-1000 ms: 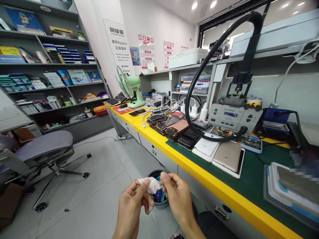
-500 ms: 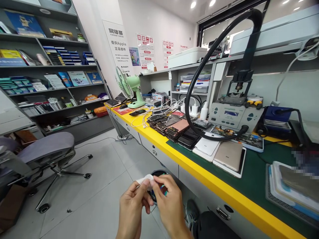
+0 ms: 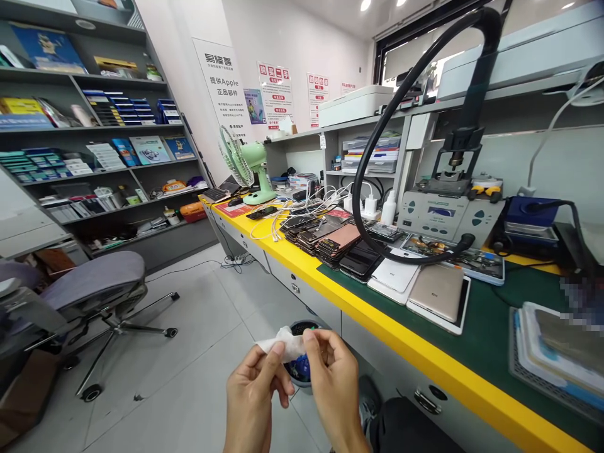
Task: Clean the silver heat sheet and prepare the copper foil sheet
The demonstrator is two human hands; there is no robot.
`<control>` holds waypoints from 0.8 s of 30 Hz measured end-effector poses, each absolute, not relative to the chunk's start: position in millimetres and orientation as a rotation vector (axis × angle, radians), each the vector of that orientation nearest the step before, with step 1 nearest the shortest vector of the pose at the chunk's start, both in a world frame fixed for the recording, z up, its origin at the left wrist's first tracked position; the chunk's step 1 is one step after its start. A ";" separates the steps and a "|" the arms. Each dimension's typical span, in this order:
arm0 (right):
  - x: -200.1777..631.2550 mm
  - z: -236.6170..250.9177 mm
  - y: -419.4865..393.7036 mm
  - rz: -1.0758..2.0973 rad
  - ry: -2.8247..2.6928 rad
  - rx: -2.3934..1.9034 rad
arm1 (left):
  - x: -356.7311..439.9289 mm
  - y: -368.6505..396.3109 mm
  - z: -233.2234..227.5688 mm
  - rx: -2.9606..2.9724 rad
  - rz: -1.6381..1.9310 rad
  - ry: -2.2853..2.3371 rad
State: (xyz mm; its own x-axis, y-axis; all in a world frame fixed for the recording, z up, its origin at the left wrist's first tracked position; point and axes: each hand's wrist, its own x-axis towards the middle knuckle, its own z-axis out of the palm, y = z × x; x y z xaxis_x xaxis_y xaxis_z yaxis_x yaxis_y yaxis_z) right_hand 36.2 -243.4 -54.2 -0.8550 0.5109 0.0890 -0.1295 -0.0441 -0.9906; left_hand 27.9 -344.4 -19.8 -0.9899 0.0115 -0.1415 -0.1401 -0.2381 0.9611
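My left hand [image 3: 252,393] and my right hand [image 3: 333,384] are raised together low in the head view, over the floor in front of the workbench. Both pinch a small crumpled white wipe [image 3: 283,343] between thumb and fingertips, the left at its left end, the right at its right end. Directly beyond the wipe, on the floor, stands a small round waste bin [image 3: 302,368] with blue and dark scraps inside, partly hidden by my fingers.
A long bench with a yellow edge [image 3: 377,330] and green mat carries stacked phones [image 3: 337,242], tablets [image 3: 436,292], charging cables, a green fan [image 3: 250,167] and a rework station [image 3: 446,214] with a black hose. A grey swivel chair [image 3: 89,292] stands left; shelves line the far wall.
My hands drew together half a second ago, then eased apart, keeping the wipe pinched. The view shifted slightly, so the bin and bench sit a little further right.
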 end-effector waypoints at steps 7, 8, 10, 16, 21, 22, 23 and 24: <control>39.2 -40.5 -245.8 2.148 -1.854 -0.325 | 29.6 -343.4 -26.4 -0.152 2.363 1.890; 38.9 -40.9 -245.1 2.172 -1.855 -0.307 | 29.1 -343.8 -27.0 -0.154 2.361 1.886; 37.9 -44.4 -243.2 2.221 -1.849 -0.265 | 27.5 -344.6 -27.7 -0.156 2.351 1.862; 29.9 -64.7 -229.1 2.332 -1.756 -0.366 | 22.6 -347.7 -27.5 -0.142 2.336 1.835; 32.9 -57.1 -220.5 2.184 -1.744 -0.355 | 20.3 -349.3 -31.3 -0.098 2.309 1.901; 34.5 -53.2 -221.6 2.159 -1.754 -0.315 | 20.3 -348.9 -32.4 -0.084 2.295 1.915; 35.9 -49.5 -223.6 2.140 -1.767 -0.272 | 20.6 -348.3 -33.3 -0.068 2.281 1.932; 36.7 -46.6 -226.1 2.128 -1.779 -0.233 | 21.2 -347.6 -34.0 -0.052 2.266 1.951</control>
State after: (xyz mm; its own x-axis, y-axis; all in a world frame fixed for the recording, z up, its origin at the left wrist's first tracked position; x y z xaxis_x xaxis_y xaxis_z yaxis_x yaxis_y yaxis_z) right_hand 36.7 -226.1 -46.6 -0.9230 0.3715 0.1001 -0.1642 -0.1452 -0.9757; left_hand 21.2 -347.6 -34.0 -0.9881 0.0912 -0.1239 -0.1361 -0.1422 0.9804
